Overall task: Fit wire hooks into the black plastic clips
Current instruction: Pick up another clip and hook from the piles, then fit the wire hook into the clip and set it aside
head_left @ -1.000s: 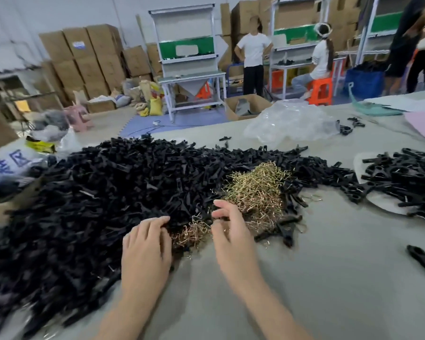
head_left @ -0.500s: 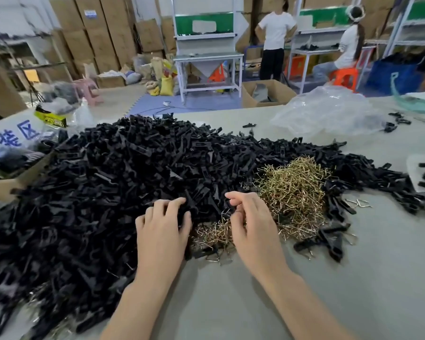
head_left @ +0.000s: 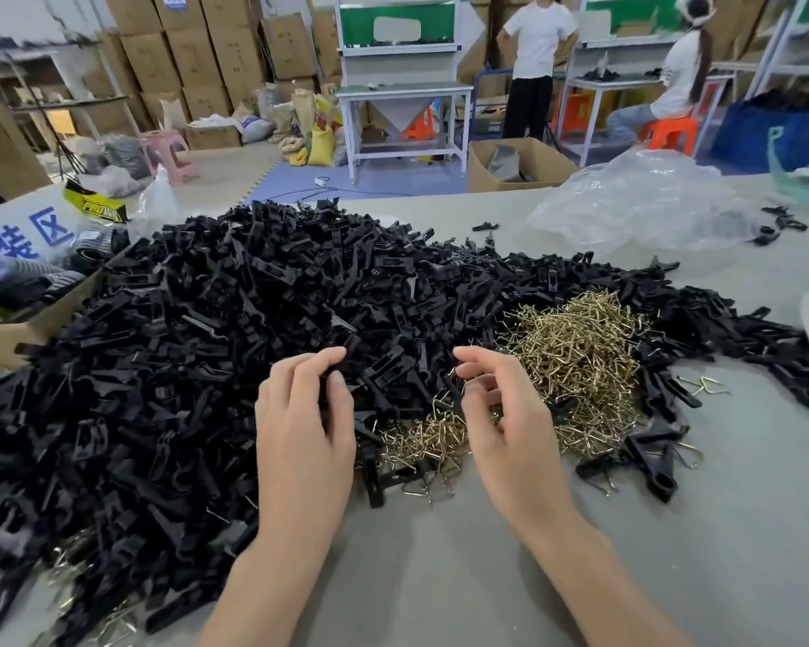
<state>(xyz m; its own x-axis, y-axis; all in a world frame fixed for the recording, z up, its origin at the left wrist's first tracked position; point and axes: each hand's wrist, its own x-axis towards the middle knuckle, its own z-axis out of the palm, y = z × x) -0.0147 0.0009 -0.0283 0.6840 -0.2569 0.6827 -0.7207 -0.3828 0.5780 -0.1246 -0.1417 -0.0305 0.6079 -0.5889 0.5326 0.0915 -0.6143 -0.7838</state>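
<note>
We are in a factory assembly workshop: stacked cardboard boxes [head_left: 197,53] at eleven o'clock, a white-framed workbench [head_left: 402,93] at twelve, a seated worker [head_left: 683,77] at one — and black clips [head_left: 206,319] heaped in bulk across our table [head_left: 440,576].

- The left hand [head_left: 300,441] is showing bare, its forearm [head_left: 262,590] running uncovered toward 7 o'clock.
- The right hand [head_left: 510,427] is showing bare likewise, its forearm [head_left: 594,586] running uncovered toward 5 o'clock.

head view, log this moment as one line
step: picking parts | left hand: pinches black clip at clip pile | right hand: fingers curled over wire hooks, hold unclear
</note>
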